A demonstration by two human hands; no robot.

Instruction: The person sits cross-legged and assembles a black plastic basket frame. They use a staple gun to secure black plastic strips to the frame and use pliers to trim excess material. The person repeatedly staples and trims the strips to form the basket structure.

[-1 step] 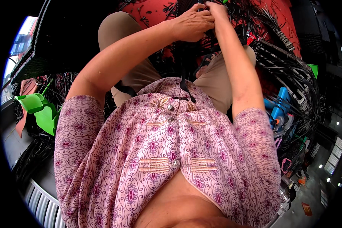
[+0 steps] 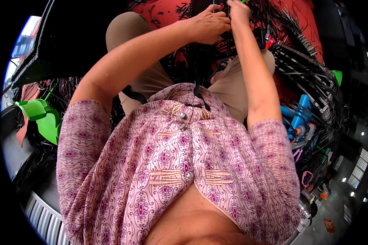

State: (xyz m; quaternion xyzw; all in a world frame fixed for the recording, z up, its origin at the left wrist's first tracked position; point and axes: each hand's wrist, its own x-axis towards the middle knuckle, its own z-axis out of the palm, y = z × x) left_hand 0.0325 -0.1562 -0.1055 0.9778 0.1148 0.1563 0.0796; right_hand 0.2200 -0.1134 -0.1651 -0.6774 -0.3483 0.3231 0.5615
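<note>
My left hand (image 2: 210,25) is at the top of the view, fingers curled inward at the dark woven work (image 2: 198,6). A thin dark strand stands by its fingertips, and what they grip is mostly hidden. Just right of it is my right hand (image 2: 239,12), slightly blurred and closed. A small bright green piece (image 2: 243,1) shows at the top of that hand; whether it is held, I cannot tell. Black flat strips (image 2: 288,22) lie tangled around both hands, over a red surface (image 2: 310,20).
Bundles of black and grey strips (image 2: 310,69) lie beside my right knee, near a blue tool-like object (image 2: 302,112). A green dustpan-like scoop (image 2: 49,126) is at the left. A large black woven piece (image 2: 69,41) fills the upper left. A white slatted object (image 2: 47,222) stands lower left.
My right hand has moved a little right and away from my left hand, which stays nearly in place.
</note>
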